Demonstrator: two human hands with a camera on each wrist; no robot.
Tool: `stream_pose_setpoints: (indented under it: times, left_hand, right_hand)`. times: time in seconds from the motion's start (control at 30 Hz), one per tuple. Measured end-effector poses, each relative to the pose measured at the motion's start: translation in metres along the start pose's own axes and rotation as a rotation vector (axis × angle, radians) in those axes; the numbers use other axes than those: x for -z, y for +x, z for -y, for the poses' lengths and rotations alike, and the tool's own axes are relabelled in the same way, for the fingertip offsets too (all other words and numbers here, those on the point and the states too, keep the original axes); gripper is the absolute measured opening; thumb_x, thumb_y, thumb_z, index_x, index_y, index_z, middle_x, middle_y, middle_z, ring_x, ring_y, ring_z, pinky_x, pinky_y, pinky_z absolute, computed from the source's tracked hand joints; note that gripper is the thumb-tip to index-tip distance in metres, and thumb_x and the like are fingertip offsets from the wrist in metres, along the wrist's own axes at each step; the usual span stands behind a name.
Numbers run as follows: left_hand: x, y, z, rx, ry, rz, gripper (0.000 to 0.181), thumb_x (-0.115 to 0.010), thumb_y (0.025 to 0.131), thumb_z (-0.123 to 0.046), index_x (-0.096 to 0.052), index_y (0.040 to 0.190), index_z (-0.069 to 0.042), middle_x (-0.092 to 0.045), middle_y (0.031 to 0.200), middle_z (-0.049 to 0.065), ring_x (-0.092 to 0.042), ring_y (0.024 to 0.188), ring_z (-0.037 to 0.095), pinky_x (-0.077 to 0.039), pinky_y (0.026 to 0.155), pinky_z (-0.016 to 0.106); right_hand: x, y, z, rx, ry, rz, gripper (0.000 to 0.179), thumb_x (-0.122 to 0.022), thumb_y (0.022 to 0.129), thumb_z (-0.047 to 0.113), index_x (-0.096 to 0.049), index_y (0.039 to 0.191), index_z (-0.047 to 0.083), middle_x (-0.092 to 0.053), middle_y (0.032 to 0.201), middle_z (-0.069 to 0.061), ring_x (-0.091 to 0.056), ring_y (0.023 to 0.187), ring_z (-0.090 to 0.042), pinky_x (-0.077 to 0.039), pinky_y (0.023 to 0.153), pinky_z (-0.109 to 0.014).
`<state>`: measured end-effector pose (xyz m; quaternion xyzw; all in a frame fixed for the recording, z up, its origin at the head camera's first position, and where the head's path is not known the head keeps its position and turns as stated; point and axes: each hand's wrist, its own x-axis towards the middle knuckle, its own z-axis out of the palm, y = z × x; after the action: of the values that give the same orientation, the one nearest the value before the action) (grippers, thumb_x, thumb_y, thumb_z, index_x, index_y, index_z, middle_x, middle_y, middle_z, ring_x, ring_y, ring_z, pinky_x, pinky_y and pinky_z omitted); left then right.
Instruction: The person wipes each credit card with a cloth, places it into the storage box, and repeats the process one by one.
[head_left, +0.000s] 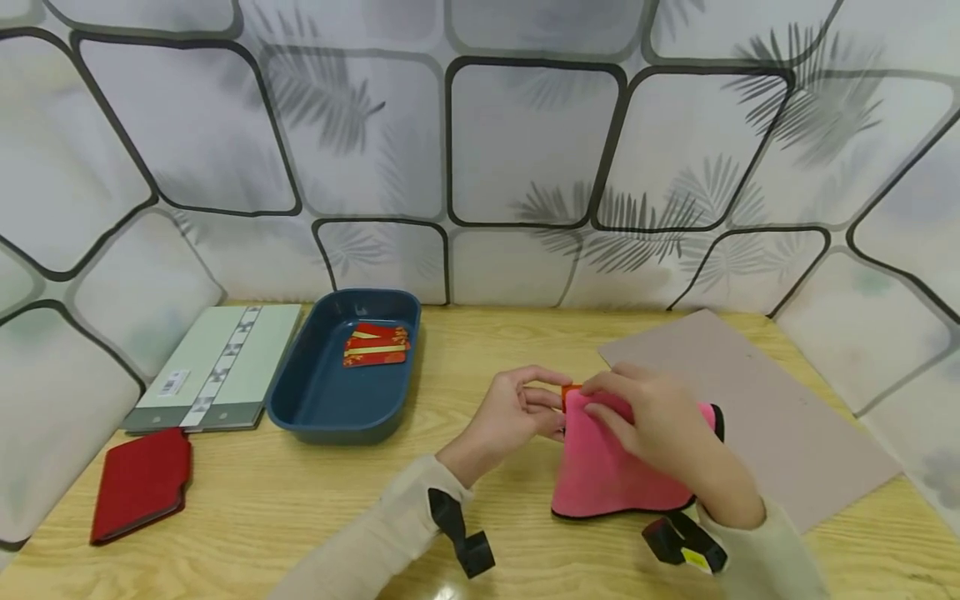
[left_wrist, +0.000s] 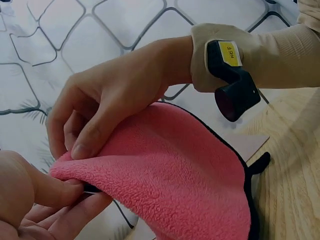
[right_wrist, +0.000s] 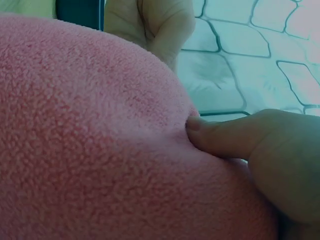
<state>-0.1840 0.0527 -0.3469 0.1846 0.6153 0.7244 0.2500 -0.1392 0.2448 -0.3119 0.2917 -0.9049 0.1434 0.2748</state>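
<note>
A pink fleecy cloth [head_left: 603, 467] with a black edge hangs from my right hand [head_left: 656, 417], which pinches its upper part between thumb and fingers. My left hand [head_left: 517, 408] is at the cloth's left edge and pinches a small red card [head_left: 567, 397], mostly hidden behind the cloth. In the left wrist view a dark, pale-edged strip [left_wrist: 91, 188] shows between the left thumb and fingers, under the folded cloth. The right wrist view has the right thumb [right_wrist: 215, 136] pressing into the fleece, with the left hand [right_wrist: 155, 30] beyond it.
A blue tray [head_left: 341, 421] holding several red-and-gold cards [head_left: 375, 346] stands left of centre. Further left lie a pale green folder [head_left: 217, 358] and a red card holder [head_left: 142, 483]. A flat grey-brown board [head_left: 780, 417] lies at right. Patterned fabric [head_left: 525, 142] walls the table.
</note>
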Motion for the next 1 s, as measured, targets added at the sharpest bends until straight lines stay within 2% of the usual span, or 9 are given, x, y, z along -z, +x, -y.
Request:
stream_pose_setpoints:
  times: [0.13,0.23,0.37,0.47,0.57,0.8,1.0]
  left_hand:
    - [0.002,0.0,0.001,-0.003,-0.009,0.026,0.044,-0.053,0.086,0.018,-0.056,0.127,0.002,-0.068,0.105,0.028,-0.071,0.079,0.018,-0.06,0.075,0.04]
    - [0.003,0.0,-0.001,-0.013,-0.003,0.034,0.043,-0.055,0.086,0.017,-0.056,0.127,0.002,-0.067,0.105,0.029,-0.071,0.081,0.019,-0.06,0.074,0.039]
    - [0.002,0.001,-0.003,-0.03,0.017,0.004,0.041,-0.059,0.085,0.016,-0.056,0.124,0.004,-0.068,0.099,0.028,-0.07,0.078,0.02,-0.06,0.071,0.037]
    - [0.002,0.001,-0.003,-0.039,0.018,-0.017,0.039,-0.06,0.084,0.016,-0.055,0.122,0.005,-0.067,0.091,0.023,-0.066,0.071,0.017,-0.06,0.069,0.037]
    - [0.002,0.0,-0.004,-0.045,0.012,-0.018,0.039,-0.06,0.084,0.017,-0.056,0.121,0.005,-0.065,0.086,0.019,-0.062,0.067,0.015,-0.06,0.069,0.038]
    - [0.004,-0.001,-0.008,-0.06,0.02,-0.017,0.039,-0.059,0.084,0.019,-0.054,0.12,0.007,-0.065,0.093,0.029,-0.065,0.069,0.014,-0.059,0.072,0.047]
    - [0.004,-0.001,-0.006,-0.044,0.006,-0.018,0.04,-0.059,0.083,0.02,-0.054,0.12,0.006,-0.065,0.086,0.021,-0.063,0.065,0.014,-0.058,0.075,0.051]
  right_hand:
    - [-0.001,0.001,0.003,-0.02,0.039,0.015,0.025,-0.083,0.07,0.006,-0.071,0.09,0.016,-0.058,0.076,0.006,-0.055,0.064,-0.008,-0.048,0.056,-0.027]
    - [0.002,0.002,0.002,-0.066,0.041,0.048,0.025,-0.083,0.07,0.006,-0.071,0.09,0.016,-0.06,0.078,0.006,-0.057,0.067,-0.009,-0.051,0.059,-0.029]
    - [0.012,0.002,-0.004,-0.164,0.039,0.125,0.023,-0.082,0.074,0.009,-0.072,0.092,0.016,-0.063,0.082,0.004,-0.06,0.075,-0.014,-0.054,0.066,-0.036]
    - [0.019,0.001,-0.011,-0.204,0.032,0.148,0.022,-0.081,0.075,0.01,-0.072,0.094,0.015,-0.066,0.085,0.003,-0.062,0.079,-0.017,-0.055,0.07,-0.04]
    - [0.025,-0.001,-0.019,-0.19,0.019,0.126,0.024,-0.082,0.074,0.009,-0.072,0.094,0.015,-0.068,0.087,0.003,-0.064,0.08,-0.018,-0.055,0.072,-0.042]
    - [0.036,-0.007,-0.031,-0.176,-0.019,0.071,0.025,-0.083,0.07,0.006,-0.072,0.091,0.015,-0.069,0.086,0.003,-0.064,0.08,-0.019,-0.052,0.073,-0.043]
    - [0.034,-0.008,-0.03,-0.154,-0.052,0.048,0.024,-0.084,0.069,0.006,-0.072,0.088,0.015,-0.068,0.082,0.002,-0.064,0.076,-0.019,-0.052,0.068,-0.041]
